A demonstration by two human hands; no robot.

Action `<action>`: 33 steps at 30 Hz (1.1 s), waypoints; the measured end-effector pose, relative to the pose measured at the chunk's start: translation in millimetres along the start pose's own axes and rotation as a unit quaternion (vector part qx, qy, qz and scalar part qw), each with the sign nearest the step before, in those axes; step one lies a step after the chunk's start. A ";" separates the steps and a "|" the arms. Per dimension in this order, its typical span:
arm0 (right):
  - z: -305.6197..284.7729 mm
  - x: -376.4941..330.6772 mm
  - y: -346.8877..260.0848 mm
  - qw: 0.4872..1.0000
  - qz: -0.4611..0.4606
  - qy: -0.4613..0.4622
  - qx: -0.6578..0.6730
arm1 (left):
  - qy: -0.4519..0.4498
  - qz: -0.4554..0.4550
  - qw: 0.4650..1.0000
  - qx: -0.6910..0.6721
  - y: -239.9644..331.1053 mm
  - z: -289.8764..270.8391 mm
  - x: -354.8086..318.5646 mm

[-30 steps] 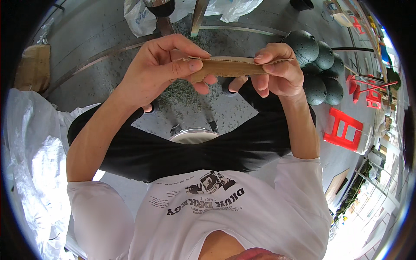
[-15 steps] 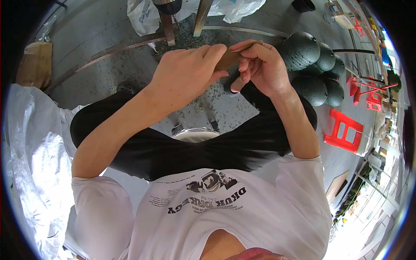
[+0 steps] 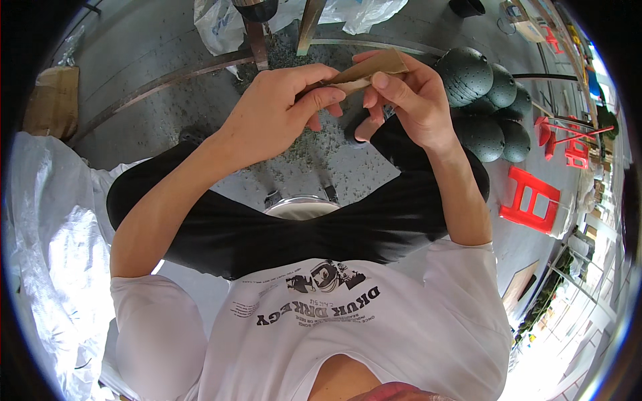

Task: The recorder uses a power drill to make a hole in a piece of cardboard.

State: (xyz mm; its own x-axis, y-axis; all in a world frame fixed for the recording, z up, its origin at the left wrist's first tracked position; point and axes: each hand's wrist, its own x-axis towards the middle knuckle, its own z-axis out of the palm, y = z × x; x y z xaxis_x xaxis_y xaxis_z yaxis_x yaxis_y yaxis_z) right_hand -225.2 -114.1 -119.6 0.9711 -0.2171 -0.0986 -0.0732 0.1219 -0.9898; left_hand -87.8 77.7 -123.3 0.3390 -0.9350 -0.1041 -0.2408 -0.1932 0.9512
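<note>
A thin, folded piece of brown cardboard or stiff paper [image 3: 380, 68] is held up between both hands, above the floor beyond my knees. My left hand [image 3: 279, 105] pinches its left end between thumb and fingers. At the other end, my right hand [image 3: 420, 100] grips it with the thumb in front and the fingers behind. Part of the piece is hidden by my left fingers. The visible right portion is folded, with a raised flap.
Perforated dark green balls [image 3: 464, 77] lie beyond my right hand. A red plastic stool [image 3: 530, 203] stands farther right. Ahead are metal frame legs [image 3: 309, 30] and green bits on the floor. Clear plastic sheeting [image 3: 57, 234] and a cardboard box [image 3: 52, 101] are on the left.
The brown piece has turned and its flap now stands up more. My left thumb has shifted along it, and my right hand has opened slightly around its end.
</note>
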 end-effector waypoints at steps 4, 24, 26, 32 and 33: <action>2.3 0.5 5.7 0.999 -0.019 0.034 -0.023 | -0.005 -0.001 1.000 -0.021 -1.2 1.2 0.2; -12.7 2.3 -6.9 0.996 -0.015 0.011 -0.084 | -0.034 -0.001 0.998 -0.044 0.7 -5.2 4.2; -13.4 1.5 -6.0 0.993 -0.015 0.023 -0.114 | -0.066 0.000 0.997 -0.049 -2.4 -7.2 5.3; -2.5 1.4 3.8 0.988 -0.011 0.059 -0.145 | -0.070 -0.005 0.996 -0.060 -14.6 1.3 3.8; -0.1 1.7 3.6 0.988 -0.011 0.058 -0.145 | -0.069 -0.005 0.996 -0.060 -15.4 1.8 3.6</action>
State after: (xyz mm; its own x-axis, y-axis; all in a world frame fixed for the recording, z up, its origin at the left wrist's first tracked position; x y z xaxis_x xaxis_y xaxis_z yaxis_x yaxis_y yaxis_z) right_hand -223.8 -114.0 -123.4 0.9417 -0.3286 -0.0720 -0.1314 -0.1624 -0.9779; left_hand -84.5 76.8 -138.8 0.2105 -0.9667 -0.1456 -0.1239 -0.1742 0.9769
